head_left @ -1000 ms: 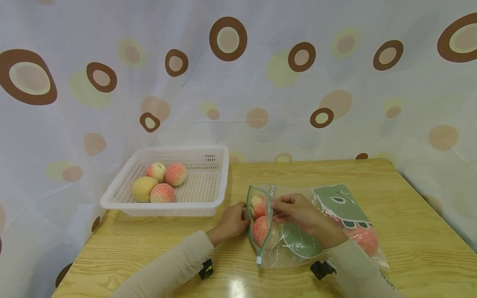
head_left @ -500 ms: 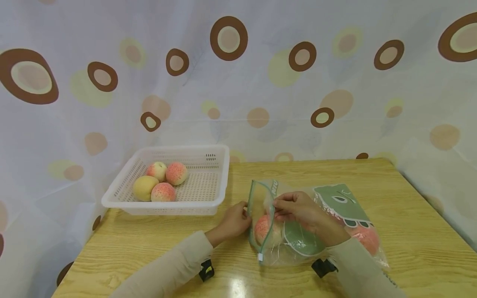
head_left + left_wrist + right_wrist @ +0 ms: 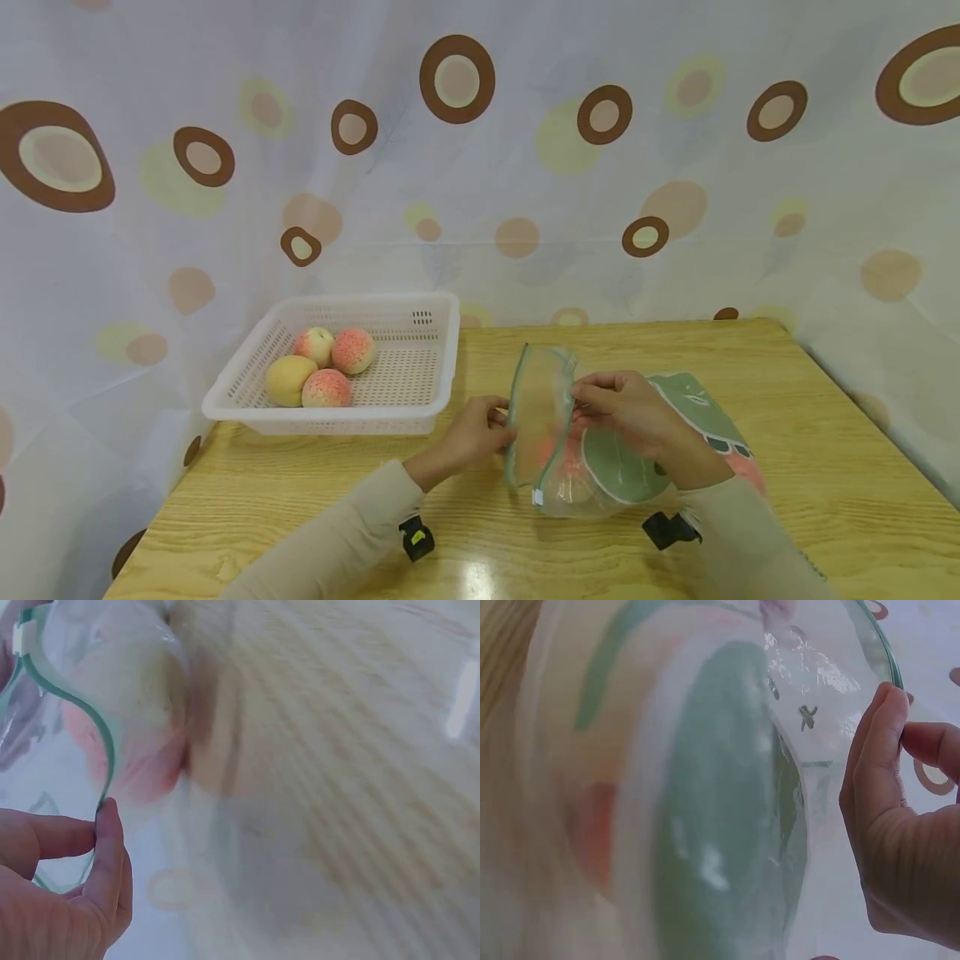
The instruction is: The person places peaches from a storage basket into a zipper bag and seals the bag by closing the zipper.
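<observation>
A clear zip bag [image 3: 628,467] with a green cartoon print is held with its mouth tipped up, facing left. My left hand [image 3: 474,435] pinches the left lip between thumb and fingers; the left wrist view shows the green zip strip [image 3: 105,742] in that pinch. On the opposite lip, my right hand [image 3: 641,417] pinches the strip between thumb and fingertips. A white slider [image 3: 537,497] sits at the near end of the mouth. Pink-and-cream peaches lie inside, one peach [image 3: 142,712] seen through the plastic. The bag's far part is partly hidden behind my right hand and forearm.
A white perforated plastic basket [image 3: 442,367] stands at the back left. It holds several fruits: a yellow one [image 3: 291,381] and peaches [image 3: 354,350]. A patterned curtain [image 3: 517,167] hangs behind the wooden table [image 3: 810,467].
Both hands have raised the bag's mouth and shifted it slightly right and away. The peaches near the opening have slid deeper into the bag. The basket's fruits stay put.
</observation>
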Available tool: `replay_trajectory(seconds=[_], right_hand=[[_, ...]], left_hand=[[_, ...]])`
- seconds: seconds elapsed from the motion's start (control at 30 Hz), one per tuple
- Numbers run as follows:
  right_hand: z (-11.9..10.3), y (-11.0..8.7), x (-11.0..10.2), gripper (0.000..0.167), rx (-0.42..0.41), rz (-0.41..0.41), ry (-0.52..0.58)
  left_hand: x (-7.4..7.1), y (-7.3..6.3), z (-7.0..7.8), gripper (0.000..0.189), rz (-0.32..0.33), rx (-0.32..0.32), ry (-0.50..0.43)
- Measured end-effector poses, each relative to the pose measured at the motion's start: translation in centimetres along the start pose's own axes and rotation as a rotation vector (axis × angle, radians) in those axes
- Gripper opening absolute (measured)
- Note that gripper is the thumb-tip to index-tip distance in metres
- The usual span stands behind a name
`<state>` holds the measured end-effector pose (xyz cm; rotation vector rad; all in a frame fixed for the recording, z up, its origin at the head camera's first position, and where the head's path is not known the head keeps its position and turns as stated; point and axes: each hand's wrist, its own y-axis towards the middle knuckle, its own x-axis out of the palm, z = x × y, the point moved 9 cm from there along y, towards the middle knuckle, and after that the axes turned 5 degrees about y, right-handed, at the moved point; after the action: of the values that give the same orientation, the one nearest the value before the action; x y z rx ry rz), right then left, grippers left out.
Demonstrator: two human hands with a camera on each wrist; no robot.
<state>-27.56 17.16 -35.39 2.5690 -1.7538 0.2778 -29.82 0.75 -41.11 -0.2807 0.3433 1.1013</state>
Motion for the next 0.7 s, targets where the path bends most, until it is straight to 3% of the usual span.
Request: replay_trajectory(seconds=[0.2,0.43,0.7], right_hand=[[-2.4,-1.4,-1.3,0.011,-0.059,0.005,0.026],[-5.5,-3.2,-3.4,0.021,-0.132,0.012,0.160],[-9.7,-4.8,-5.6,0.030,-0.247,0.000,0.305]], left_hand=[[-0.2,0.5,3.3,0.043,0.003,0.032,-0.071],[0.4,1.1,7.3,0.044,-0.017,0.059,-0.129],[0.6,2.0,9.6,0.043,-0.011,0.038,-0.245]])
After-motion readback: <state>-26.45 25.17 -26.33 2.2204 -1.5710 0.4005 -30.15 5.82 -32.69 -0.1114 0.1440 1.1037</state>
